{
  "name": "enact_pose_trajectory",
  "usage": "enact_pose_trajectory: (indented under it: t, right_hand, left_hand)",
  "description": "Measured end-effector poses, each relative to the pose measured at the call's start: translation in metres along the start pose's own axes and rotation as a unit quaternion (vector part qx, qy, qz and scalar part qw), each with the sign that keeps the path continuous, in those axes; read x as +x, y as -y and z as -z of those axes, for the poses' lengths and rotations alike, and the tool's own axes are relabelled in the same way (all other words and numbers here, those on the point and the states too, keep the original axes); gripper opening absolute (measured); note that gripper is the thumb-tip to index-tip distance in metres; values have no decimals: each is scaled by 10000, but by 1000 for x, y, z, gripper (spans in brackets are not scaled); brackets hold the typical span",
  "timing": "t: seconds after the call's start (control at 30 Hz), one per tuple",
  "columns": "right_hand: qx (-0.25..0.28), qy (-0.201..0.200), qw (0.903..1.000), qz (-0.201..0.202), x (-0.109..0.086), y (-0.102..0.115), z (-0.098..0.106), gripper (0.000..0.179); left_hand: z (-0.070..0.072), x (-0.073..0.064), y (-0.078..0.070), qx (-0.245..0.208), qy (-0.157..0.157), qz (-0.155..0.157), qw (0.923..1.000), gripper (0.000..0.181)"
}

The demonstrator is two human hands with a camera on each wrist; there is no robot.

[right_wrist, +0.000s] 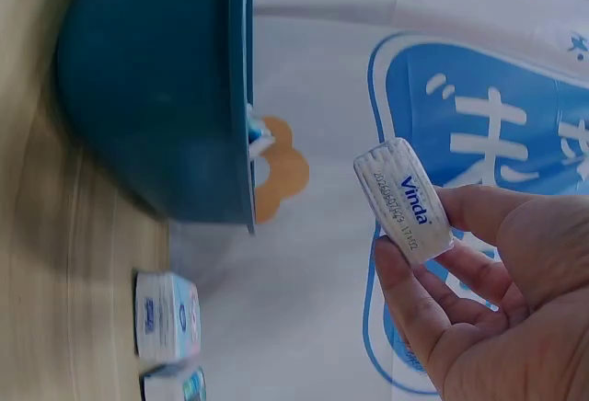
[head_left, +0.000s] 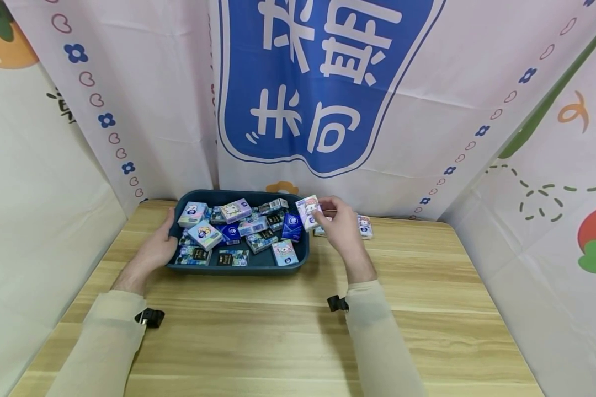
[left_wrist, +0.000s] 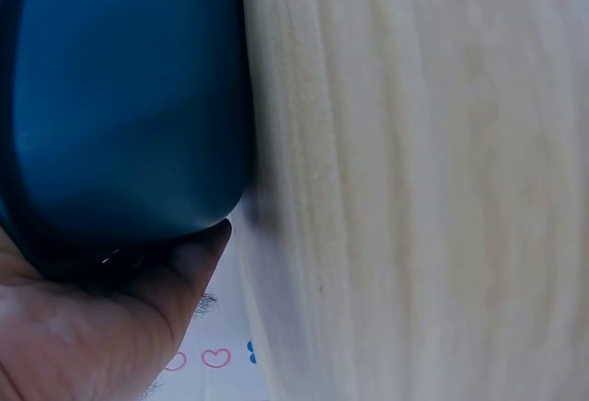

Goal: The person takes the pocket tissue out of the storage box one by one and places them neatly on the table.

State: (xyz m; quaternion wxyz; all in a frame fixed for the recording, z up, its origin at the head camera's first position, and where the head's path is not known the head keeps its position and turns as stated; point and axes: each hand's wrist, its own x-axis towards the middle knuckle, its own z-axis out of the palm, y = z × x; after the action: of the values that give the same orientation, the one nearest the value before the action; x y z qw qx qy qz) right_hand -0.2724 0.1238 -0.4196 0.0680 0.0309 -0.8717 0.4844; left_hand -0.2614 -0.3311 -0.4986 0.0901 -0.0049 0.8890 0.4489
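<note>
My left hand point(head_left: 156, 248) holds the left end of a dark teal plastic bin point(head_left: 238, 271); in the left wrist view, its fingers point(left_wrist: 189, 263) lie against the end wall under the rim. Small printed tissue packs fill the bin in a loose layer, among them a dark blue one point(head_left: 292, 227) and a lilac one point(head_left: 235, 210). Above the bin's right end, my right hand point(head_left: 340, 223) pinches a small tissue pack point(head_left: 308, 212) between thumb and fingers. The right wrist view shows that pack's white end point(right_wrist: 405, 200), printed "Vinda", raised clear of the table.
More tissue packs point(head_left: 365, 227) lie on the wooden table point(head_left: 258, 331) to the right of the bin, partly behind my right hand. A white printed cloth point(head_left: 402, 165) with a blue panel hangs along the table's back edge, and cloth also hangs at both sides.
</note>
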Motion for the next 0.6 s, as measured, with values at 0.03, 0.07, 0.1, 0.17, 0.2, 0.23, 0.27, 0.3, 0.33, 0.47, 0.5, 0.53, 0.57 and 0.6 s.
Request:
enact_pose_trajectory:
  t: [0.03,0.07,0.1,0.17,0.2,0.23,0.27,0.3,0.33,0.47,0.5,0.53,0.57,0.6]
  right_hand:
    - [5,-31,10000,4,1,-2,3,37]
    - [-11,-72,10000,-1,2,-4,6,37]
    - [-39,-109,9999,-22,2,-6,9,38]
    - [-56,-150,9998,-78,4,-10,16,39]
    - [-51,-166,9998,-106,5,-11,19,39]
    - [-51,-175,9997,-137,5,-13,22,40]
    - [-25,-185,9997,-164,6,-15,25,40]
    - [-14,-197,9996,-185,7,-16,28,40]
    - [5,-212,9996,-182,8,-18,31,40]
    - [27,-329,9993,-196,12,-28,42,41]
    - [4,-370,9991,-201,13,-31,45,41]
    - [2,-391,9990,-218,14,-33,48,41]
    - [12,-411,9989,-246,15,-36,50,41]
    - [-1,-425,9987,-282,15,-38,53,41]
  left_hand:
    - [0,0,0,1,9,-4,10000,78]
    - [0,0,0,-23,19,-4,10000,78]
    - [0,0,0,-24,23,-14,10000,78]
    - [0,0,0,-34,29,-19,10000,78]
    - [0,0,0,-33,31,-26,10000,78]
    - [0,0,0,-17,27,-32,10000,78]
    - [1,0,0,-8,21,-37,10000,78]
    - [1,0,0,29,10,-35,10000,78]
    - [1,0,0,41,3,-26,10000,78]
    - [1,-1,-1,78,-3,18,10000,77]
    - [1,-1,-1,98,-3,25,9999,77]
    - [1,-1,-1,109,0,27,9999,77]
    - [1,-1,-1,121,2,28,9999,77]
    - [1,-1,0,134,5,24,9999,76]
